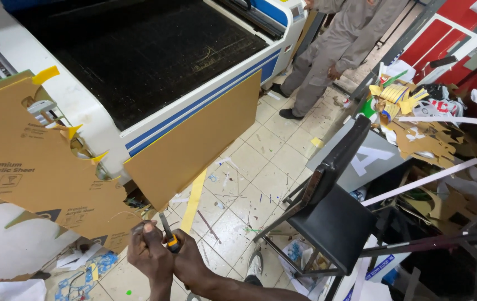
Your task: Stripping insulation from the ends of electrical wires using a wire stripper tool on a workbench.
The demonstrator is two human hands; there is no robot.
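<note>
Head view: right hand (189, 262) is closed around an orange-handled utility knife (169, 234), blade slanting up-left toward the brown paper-faced acrylic sheet (38, 167), whose lower edge the left hand (148, 251) pinches

Brown paper-faced sheet (32, 167) with printed labels at left, red-and-white sign panel (436, 42) top right

Both hands (163, 256) grip orange-handled tool (170, 237) beside brown-papered sheet (43, 173).
</note>
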